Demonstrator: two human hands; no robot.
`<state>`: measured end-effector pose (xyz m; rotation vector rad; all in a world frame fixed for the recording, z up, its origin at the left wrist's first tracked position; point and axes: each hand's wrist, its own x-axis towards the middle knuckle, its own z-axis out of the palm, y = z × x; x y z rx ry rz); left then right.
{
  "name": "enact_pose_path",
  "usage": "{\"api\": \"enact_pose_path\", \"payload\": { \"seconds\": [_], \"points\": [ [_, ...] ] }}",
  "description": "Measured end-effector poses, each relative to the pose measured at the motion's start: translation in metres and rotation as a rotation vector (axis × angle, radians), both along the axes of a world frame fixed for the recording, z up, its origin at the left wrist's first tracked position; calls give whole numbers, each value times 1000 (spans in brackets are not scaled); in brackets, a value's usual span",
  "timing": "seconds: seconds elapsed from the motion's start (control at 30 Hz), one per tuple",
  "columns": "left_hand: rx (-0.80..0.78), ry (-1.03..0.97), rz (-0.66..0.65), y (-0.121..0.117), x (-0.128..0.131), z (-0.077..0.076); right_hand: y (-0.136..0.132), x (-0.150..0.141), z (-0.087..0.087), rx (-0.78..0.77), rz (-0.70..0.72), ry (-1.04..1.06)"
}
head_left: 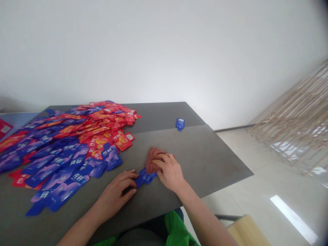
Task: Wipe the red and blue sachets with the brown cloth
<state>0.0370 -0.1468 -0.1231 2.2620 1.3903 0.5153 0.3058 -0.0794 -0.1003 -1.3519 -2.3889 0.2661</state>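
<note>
In the head view, a small blue flat packet (147, 177) lies on the grey table in front of me, its printed side up and partly covered. My right hand (170, 171) grips a folded brown cloth (154, 157) and presses it over the packet's far right part. To the left of that packet, my left hand (123, 189) rests on the table with its thumb and fingers apart. Its fingertips are at the packet's near left end and seem to touch it.
A wide heap of red packets (122, 140) and blue packets (112, 156) spreads over the table's left side. One blue packet (180, 123) lies alone at the back right. The grey table (215, 160) ends at a white wall. A wooden seat (247, 230) stands below the right edge.
</note>
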Motion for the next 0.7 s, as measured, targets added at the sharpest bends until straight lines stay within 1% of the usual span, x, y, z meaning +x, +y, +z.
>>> {"api": "enact_pose_path", "payload": {
  "seconds": [0.03, 0.1, 0.17, 0.23, 0.3, 0.37, 0.43, 0.5, 0.6, 0.7],
  "points": [
    [-25, 20, -21, 0, -4, 4, 0, -1, 0, -3, -3, -6],
    [-108, 71, -90, 2, -16, 17, -1, -3, 0, -7, -12, -10],
    [-206, 122, -146, 8, -28, 36, -1, -5, -1, -12, -22, 3],
    [-258, 164, -147, 16, -34, 57, -1, -7, -1, -22, -32, 25],
    [-268, 185, -159, 24, -29, 75, 0, -7, -1, -33, -39, 43],
    [-276, 189, -219, 31, -16, 84, 0, -7, -1, -39, -40, 57],
    [-268, 194, -268, 36, 1, 82, 0, -6, -1, -41, -41, 68],
    [-218, 218, -240, 36, 15, 71, 0, -6, 0, -40, -45, 70],
    [-101, 197, -101, 28, 23, 44, 1, -6, 0, -45, -52, 50],
    [4, 104, -17, 10, 18, 18, 4, -7, 3, -65, -74, 23]
  ]
}}
